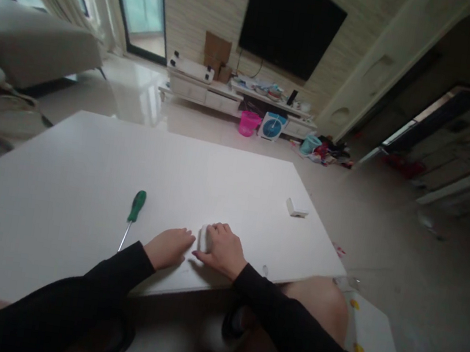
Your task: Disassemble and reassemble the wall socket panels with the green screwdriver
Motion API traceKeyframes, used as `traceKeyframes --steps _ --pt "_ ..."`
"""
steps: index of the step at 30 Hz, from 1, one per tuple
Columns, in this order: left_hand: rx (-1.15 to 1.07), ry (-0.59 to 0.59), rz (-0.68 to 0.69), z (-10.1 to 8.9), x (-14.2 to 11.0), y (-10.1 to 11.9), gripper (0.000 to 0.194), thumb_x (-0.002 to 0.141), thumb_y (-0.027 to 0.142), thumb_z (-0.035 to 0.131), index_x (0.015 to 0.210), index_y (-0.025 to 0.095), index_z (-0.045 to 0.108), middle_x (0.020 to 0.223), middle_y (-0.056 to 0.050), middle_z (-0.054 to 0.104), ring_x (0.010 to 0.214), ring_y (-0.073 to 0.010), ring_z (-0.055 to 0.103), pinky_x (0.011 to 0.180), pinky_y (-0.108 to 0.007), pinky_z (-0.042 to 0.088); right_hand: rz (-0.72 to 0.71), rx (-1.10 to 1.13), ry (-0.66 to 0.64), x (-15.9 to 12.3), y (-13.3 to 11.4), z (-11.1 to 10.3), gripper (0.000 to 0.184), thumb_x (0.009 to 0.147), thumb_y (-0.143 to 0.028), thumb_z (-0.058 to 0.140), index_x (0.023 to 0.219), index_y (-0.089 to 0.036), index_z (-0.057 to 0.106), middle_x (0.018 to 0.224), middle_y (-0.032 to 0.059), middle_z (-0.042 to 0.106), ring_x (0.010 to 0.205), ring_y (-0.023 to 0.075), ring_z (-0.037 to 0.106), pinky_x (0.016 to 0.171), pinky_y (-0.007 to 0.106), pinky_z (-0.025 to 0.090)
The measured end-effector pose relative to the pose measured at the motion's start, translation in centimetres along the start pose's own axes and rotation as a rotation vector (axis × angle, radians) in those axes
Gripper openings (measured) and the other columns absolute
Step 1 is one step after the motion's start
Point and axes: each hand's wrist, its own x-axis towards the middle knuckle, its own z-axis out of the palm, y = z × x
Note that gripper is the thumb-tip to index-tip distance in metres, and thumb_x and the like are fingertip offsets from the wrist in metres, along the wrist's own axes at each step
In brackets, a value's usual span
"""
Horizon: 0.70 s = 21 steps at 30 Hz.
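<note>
My right hand (223, 249) rests on the white table (86, 178) near its front edge, fingers curled round a small white object (204, 238). My left hand (169, 246) lies just to the left of it, fingers together and pointing at the white object, touching or almost touching it. A screwdriver with a green handle (133, 215) lies on the table to the left of both hands. A small white box-like piece (296, 208) sits near the table's right edge. Both arms wear black sleeves.
A tiny pale item (264, 270) lies at the table's front edge by my right wrist. Beyond the table are a TV stand (211, 94), a pink bucket (249, 123), a blue fan (272, 126) and a sofa (25, 47) at left.
</note>
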Motion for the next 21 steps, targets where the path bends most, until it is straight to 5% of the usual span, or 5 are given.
traceKeyframes --steps 4,8,14,17,21 --pt "0.001 -0.006 0.005 0.0 -0.1 -0.2 0.028 0.079 0.011 0.069 0.106 0.018 0.065 0.121 -0.017 0.072 0.121 -0.0327 0.068 0.102 -0.043 0.054 0.191 -0.019 0.101 0.5 -1.8 1.9 0.038 0.088 -0.047 0.072 0.111 -0.018 0.062 0.115 0.0139 0.065 0.112 0.0327 0.058 0.089 0.044 0.054" --pt "0.004 -0.028 -0.006 -0.1 0.0 -0.3 0.028 0.081 0.015 0.071 0.108 0.019 0.066 0.125 -0.017 0.072 0.125 -0.0325 0.067 0.106 -0.043 0.053 0.199 0.054 0.147 0.7 -1.3 3.1 0.026 0.087 -0.031 0.071 0.108 -0.018 0.064 0.115 0.0124 0.066 0.113 0.0301 0.058 0.106 0.048 0.046" --pt "0.005 -0.073 -0.004 0.0 0.0 -0.4 0.031 0.084 0.019 0.071 0.115 0.017 0.067 0.139 -0.02 0.066 0.135 -0.0335 0.062 0.112 -0.044 0.05 0.183 0.092 0.164 -1.0 1.7 2.7 0.044 0.079 -0.034 0.081 0.119 -0.023 0.067 0.134 0.0098 0.063 0.134 0.0288 0.051 0.119 0.046 0.035" --pt "0.01 -0.083 -0.007 0.2 0.1 -0.4 0.033 0.085 0.02 0.072 0.117 0.015 0.066 0.143 -0.021 0.064 0.138 -0.0343 0.059 0.114 -0.044 0.049 0.336 0.139 0.203 -1.7 2.3 2.8 0.047 0.083 -0.043 0.079 0.126 -0.028 0.068 0.144 0.0124 0.055 0.132 0.033 0.052 0.11 0.049 0.043" --pt "0.021 -0.08 0.0 0.6 0.3 -0.3 0.031 0.086 0.02 0.072 0.116 0.014 0.067 0.139 -0.022 0.065 0.136 -0.0355 0.061 0.114 -0.046 0.049 0.422 0.18 0.193 -1.7 2.7 3.2 0.061 0.078 -0.05 0.082 0.133 -0.03 0.066 0.132 0.0125 0.06 0.124 0.0332 0.056 0.096 0.043 0.051"
